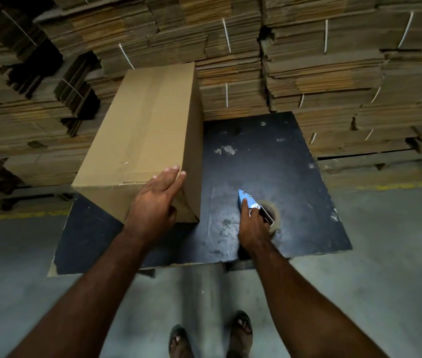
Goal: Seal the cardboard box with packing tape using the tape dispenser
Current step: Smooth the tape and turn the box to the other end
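Left hand flat on cardboard box; right hand around tape dispenser

My arms are bare from the edge of the view down to the wrists, with no sleeve, watch or band on either, and my left hand and right hand wear no gloves or rings that I can make out. Well below my hands, my feet are in dark open-toed sandals with straps across the top.
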Demonstrator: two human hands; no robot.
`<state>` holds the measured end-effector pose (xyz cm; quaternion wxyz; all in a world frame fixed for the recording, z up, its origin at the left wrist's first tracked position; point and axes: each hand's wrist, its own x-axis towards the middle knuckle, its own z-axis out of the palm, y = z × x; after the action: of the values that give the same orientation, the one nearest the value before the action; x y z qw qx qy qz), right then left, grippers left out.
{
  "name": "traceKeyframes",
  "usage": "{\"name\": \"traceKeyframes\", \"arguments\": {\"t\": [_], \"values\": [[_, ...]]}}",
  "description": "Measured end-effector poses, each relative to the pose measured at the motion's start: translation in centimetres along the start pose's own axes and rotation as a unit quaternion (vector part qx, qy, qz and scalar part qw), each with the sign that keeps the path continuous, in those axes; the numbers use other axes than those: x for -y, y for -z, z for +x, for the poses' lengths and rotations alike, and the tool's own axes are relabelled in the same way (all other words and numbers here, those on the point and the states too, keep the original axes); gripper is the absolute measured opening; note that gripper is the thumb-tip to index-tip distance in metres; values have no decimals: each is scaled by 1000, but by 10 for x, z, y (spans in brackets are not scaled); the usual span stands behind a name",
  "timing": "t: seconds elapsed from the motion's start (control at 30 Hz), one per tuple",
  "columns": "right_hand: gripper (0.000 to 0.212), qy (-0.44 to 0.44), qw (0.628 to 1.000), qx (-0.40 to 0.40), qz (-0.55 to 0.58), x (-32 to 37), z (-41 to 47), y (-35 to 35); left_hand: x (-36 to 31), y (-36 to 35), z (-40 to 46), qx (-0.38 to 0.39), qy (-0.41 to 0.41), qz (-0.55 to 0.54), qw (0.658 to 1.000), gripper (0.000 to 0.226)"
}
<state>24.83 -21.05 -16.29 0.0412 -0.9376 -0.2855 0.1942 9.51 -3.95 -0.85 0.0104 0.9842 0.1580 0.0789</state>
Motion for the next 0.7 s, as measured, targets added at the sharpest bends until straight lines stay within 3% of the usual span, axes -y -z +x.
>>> {"name": "traceKeyframes", "arguments": {"t": [0.2,0.37,0.47,0.53,0.6,0.67,0.7], "values": [[75,7,999,20,33,-4,-2,18,0,0,0,-7,4,8,1000,93],[51,-9,996,-58,68,14,-11,69,-1,-5,-4,-10,-1,37,999,87],[51,33,985,-108,129,38,-11,107,-7,5,-5,7,1,34,999,78],[51,86,964,-174,183,60,-14,131,-7,12,-5,44,8,19,999,72],[49,155,918,-251,266,85,-21,151,0,18,-8,65,6,-44,997,72],[50,219,860,-320,333,114,-31,168,10,23,-18,30,4,-149,988,67],[50,244,839,-340,349,128,-36,174,16,24,-27,-27,21,-204,978,59]]}}
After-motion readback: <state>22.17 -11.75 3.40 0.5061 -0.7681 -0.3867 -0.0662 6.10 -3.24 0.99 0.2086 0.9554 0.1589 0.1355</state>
